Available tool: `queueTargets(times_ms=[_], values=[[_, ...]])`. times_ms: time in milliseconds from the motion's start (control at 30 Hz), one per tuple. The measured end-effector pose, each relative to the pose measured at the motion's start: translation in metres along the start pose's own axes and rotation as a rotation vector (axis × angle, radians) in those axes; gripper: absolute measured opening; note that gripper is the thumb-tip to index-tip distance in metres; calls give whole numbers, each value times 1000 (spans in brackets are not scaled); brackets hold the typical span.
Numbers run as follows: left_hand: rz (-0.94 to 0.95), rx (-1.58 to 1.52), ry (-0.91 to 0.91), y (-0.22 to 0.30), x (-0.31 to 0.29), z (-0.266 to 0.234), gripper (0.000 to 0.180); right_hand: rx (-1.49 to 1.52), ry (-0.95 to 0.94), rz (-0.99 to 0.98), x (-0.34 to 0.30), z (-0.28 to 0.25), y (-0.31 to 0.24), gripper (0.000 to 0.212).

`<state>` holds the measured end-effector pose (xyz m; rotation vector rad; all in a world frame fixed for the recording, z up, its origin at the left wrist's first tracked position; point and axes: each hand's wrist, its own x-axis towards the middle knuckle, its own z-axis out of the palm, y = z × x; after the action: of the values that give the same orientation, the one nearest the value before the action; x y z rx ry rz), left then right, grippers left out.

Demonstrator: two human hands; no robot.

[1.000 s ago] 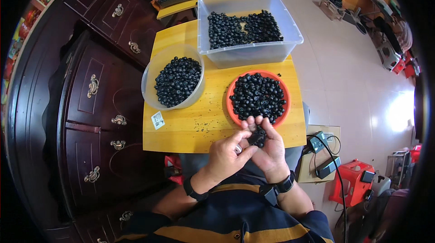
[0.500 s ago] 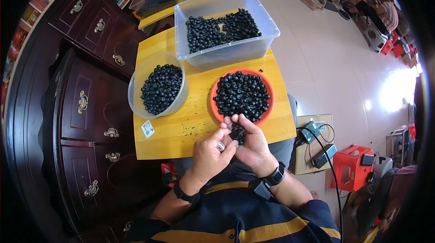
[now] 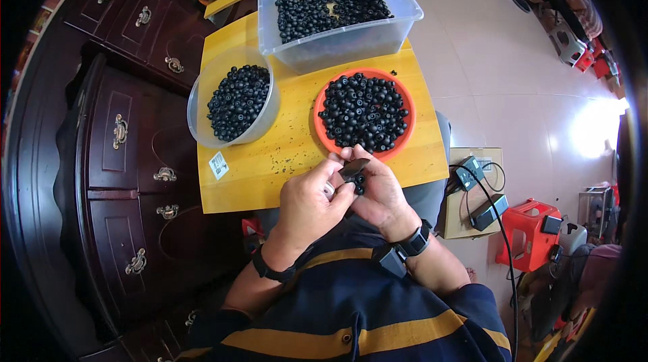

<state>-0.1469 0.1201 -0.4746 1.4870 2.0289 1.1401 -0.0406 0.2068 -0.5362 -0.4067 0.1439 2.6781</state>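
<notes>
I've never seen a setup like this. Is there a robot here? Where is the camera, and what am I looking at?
No robot: these are a person's own left hand and right hand. The view comes from a wide fisheye camera on the person's head, looking down, so straight edges bend near the rim.

On the yellow wooden table stand a round clear tub, an orange bowl and, behind them, a large clear bin. All three contain small round black pieces.

The left hand's fingers hold a dark, flat-looking piece; I can't tell exactly what it is. The right hand cups a few of the black pieces, just in front of the bowl.
</notes>
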Motion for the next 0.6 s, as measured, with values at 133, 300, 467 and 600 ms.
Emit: queueTargets(times_ms=[133,300,467,600], values=[[-49,-5,-24,3,1,-2,25,-35,-61,-26,-1,-1,2,28],[17,25,21,0,0,-2,25,-16,6,8,2,-4,2,25],[-12,-66,19,-1,-3,-5,16,-12,11,8,0,-5,2,24],[-16,-76,39,2,1,-13,14,-272,141,65,-4,-2,-2,28]])
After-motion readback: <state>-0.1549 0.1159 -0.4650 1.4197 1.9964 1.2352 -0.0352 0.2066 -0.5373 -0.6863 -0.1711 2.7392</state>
